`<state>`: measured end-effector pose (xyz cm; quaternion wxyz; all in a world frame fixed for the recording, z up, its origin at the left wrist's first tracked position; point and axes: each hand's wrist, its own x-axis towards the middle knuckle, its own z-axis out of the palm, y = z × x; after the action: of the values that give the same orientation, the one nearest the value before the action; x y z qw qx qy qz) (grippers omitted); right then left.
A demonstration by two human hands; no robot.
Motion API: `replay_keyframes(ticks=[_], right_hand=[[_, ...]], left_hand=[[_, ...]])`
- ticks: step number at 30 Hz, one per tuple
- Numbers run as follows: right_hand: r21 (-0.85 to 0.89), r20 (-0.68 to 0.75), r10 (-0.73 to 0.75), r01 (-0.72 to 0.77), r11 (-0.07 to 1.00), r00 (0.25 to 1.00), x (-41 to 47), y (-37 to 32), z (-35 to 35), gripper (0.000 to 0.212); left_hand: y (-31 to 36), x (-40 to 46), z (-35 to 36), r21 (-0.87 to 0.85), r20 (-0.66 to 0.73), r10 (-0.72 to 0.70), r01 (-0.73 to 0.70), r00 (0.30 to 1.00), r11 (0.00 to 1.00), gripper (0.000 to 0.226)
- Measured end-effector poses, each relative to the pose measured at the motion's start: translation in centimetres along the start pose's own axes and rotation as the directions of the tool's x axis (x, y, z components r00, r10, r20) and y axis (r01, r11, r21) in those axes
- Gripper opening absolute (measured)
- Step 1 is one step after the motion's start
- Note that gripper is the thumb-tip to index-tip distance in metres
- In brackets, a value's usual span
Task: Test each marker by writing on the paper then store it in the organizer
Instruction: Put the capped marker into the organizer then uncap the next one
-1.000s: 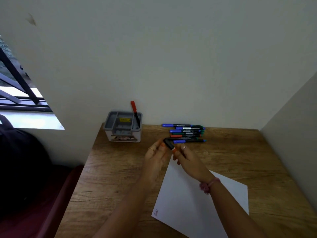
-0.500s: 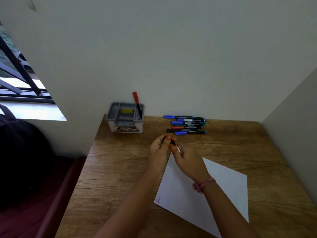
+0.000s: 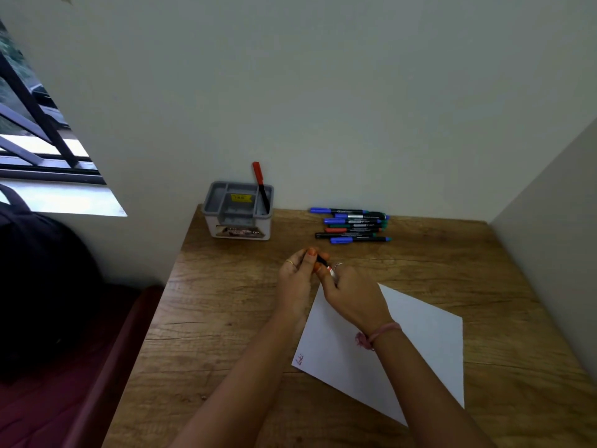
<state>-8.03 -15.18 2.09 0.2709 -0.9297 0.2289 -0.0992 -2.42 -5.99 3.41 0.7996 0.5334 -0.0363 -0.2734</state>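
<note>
Wooden desk [image 3: 226,334] fills the lower part of the view, set into a corner of pale walls [image 3: 323,92]. Nearest to us, the white paper [image 3: 420,337] lies at an angle on the right half of the desk, with a short red scribble [image 3: 300,359] near its left corner. Our right forearm crosses above the sheet; a pink band [image 3: 381,333] sits at the wrist.

Just beyond the paper's far corner, our two hands meet over the desk. The left hand [image 3: 298,274] has its fingers curled round one end of a marker [image 3: 324,262] — the thumb lies on top. The right hand [image 3: 350,291] grasps the other end of the same marker, fingers wrapped about it. Only a short black section with a red-and-white band shows between the hands. We cannot tell whether the cap is on or off.

Farther back, a row of markers [image 3: 352,225] lies side by side on the desk near the wall — blue, green, red and black caps are visible. To their left, the grey organizer [image 3: 239,211] stands against the wall, with one red-capped marker [image 3: 260,185] upright and leaning in its right rear compartment.

At far left, a window [image 3: 35,137] with dark bars is visible, with a dark bag [image 3: 42,286] below it.
</note>
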Motion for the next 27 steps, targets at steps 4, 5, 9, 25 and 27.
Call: replay_keyframes(ticks=[4,5,9,25,27], right_hand=[[-0.046,-0.001,-0.006,0.006,0.999,1.000,-0.2,0.2,0.3,0.039],[-0.066,0.000,-0.005,0.005,0.998,1.000,-0.2,0.1,0.3,0.038],[-0.122,-0.019,-0.004,0.002,0.993,1.000,-0.7,0.0,0.2,0.036],[-0.157,-0.061,0.198,-0.205,0.966,0.978,-1.6,1.5,-3.3,0.057],[-0.170,-0.027,0.220,-0.221,0.960,0.975,-1.4,1.7,-3.9,0.065]], left_hand=[[-0.3,-0.2,0.1,-0.034,-0.034,-0.048,0.047,0.998,0.998,0.019],[-0.4,-0.2,0.1,-0.044,-0.042,-0.062,0.060,0.997,0.997,0.019],[-0.9,-0.3,0.3,-0.091,-0.063,-0.090,0.085,0.994,0.992,0.020],[0.8,-0.1,-0.5,-0.114,-0.153,-0.091,0.074,0.984,0.991,0.017],[0.9,-0.1,-0.6,-0.127,-0.131,-0.130,0.114,0.983,0.985,0.014]])
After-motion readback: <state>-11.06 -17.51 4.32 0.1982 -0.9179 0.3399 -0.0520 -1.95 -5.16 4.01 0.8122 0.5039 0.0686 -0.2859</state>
